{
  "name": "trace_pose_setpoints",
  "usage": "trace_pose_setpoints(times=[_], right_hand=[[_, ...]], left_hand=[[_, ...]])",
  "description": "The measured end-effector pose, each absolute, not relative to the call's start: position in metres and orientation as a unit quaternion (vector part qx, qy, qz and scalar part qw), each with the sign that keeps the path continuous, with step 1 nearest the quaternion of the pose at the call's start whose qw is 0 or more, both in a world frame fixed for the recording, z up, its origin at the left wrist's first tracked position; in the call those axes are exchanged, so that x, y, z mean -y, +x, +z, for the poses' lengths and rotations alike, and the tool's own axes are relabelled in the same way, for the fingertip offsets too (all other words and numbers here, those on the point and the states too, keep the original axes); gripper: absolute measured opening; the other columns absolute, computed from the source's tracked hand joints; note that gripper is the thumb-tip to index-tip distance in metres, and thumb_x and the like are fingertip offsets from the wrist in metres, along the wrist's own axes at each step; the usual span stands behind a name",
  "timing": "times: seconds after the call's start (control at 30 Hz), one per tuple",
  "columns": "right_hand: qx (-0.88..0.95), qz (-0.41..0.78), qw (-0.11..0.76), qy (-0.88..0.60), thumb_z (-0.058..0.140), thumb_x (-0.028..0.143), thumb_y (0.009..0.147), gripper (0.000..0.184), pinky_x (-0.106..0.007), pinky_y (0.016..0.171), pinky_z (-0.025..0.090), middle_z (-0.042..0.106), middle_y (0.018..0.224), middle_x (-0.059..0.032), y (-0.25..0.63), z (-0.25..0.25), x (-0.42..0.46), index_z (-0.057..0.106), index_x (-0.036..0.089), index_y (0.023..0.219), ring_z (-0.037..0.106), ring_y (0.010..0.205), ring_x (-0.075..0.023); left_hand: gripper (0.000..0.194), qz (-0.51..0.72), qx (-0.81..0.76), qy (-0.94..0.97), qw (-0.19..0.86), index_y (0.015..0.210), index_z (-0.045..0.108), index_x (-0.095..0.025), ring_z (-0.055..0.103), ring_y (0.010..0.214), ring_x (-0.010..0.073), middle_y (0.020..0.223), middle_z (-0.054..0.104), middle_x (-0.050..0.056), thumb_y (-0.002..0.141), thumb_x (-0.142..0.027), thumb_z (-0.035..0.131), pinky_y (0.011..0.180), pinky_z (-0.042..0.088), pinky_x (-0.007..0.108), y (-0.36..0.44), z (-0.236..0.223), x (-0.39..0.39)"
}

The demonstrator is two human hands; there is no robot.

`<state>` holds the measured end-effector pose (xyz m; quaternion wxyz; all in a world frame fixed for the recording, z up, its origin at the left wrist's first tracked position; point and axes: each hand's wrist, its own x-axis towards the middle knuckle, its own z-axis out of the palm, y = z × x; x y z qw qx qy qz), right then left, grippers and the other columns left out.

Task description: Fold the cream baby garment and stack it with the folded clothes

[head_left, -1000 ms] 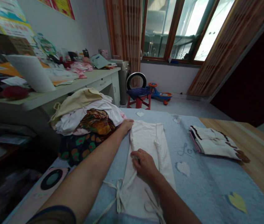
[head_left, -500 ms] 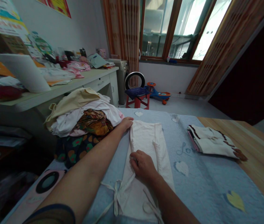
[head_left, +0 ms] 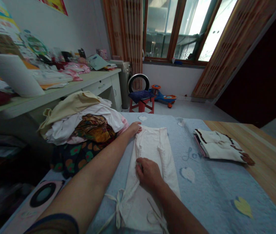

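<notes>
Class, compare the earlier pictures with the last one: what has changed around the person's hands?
The right hand has slid slightly toward the person on the white tied garment; the whole view drifted as the head moved. Nothing was visibly taken or let go. The left hand stays at the garment's far edge, and the folded clothes lie unchanged.

Cursive "Love" (head_left: 190,154) in blue on the pale blue quilted mat (head_left: 208,191)

The short brownish sleeve (head_left: 52,227) has a dark navy hem (head_left: 52,216).
</notes>
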<state>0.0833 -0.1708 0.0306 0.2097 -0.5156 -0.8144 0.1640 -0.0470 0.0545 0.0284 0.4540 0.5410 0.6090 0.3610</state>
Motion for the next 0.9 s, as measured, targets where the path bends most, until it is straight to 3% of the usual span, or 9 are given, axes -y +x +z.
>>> trace_pose_setpoints(times=[0.2,0.37,0.47,0.67,0.9], right_hand=[[0.8,0.17,0.208,-0.537,0.048,0.024,0.09,0.024,-0.026,0.072,0.038,0.073,0.089,-0.005,0.084,0.029,0.17,0.064,0.023,0.108,0.066,0.083,-0.019],[0.788,0.171,0.197,-0.558,0.048,0.023,0.088,0.028,-0.027,0.07,0.037,0.073,0.085,-0.0046,0.084,0.029,0.168,0.064,0.023,0.111,0.066,0.081,-0.0196],[0.783,0.175,0.184,-0.568,0.048,0.024,0.089,0.03,-0.027,0.067,0.036,0.071,0.08,-0.0043,0.083,0.03,0.168,0.062,0.022,0.114,0.065,0.076,-0.0198],[0.782,0.161,0.199,-0.568,0.049,0.024,0.088,0.028,-0.026,0.07,0.038,0.066,0.094,-0.006,0.081,0.035,0.171,0.06,0.021,0.114,0.062,0.081,-0.0183],[0.772,0.152,0.166,-0.594,0.048,0.017,0.085,0.049,-0.027,0.077,0.041,0.063,0.105,-0.006,0.081,0.041,0.17,0.05,0.021,0.134,0.06,0.092,-0.0187]], left_hand=[[0.04,0.368,-0.592,0.605,0.384,0.114,0.061,-0.013,0.065,0.09,0.0165,0.1,0.07,0.011,0.076,-0.006,0.048,0.081,0.051,0.027,-0.061,0.017,-0.052],[0.043,0.337,-0.562,0.692,0.302,0.104,0.068,-0.017,0.058,0.109,0.0194,0.11,0.068,0.008,0.071,0.001,0.046,0.103,0.042,0.032,-0.068,0.017,-0.039],[0.045,0.308,-0.552,0.733,0.25,0.109,0.068,-0.017,0.053,0.118,0.0215,0.122,0.061,0.01,0.072,0.001,0.05,0.108,0.036,0.032,-0.065,0.021,-0.037],[0.043,0.217,-0.546,0.783,0.203,0.111,0.07,-0.02,0.059,0.108,0.02,0.122,0.057,0.009,0.073,-0.003,0.058,0.1,0.041,0.026,-0.057,0.03,-0.049],[0.022,0.164,-0.579,0.779,0.176,0.094,0.072,-0.019,0.063,0.095,0.0185,0.101,0.069,0.005,0.075,-0.012,0.061,0.087,0.045,0.025,-0.053,0.036,-0.058]])
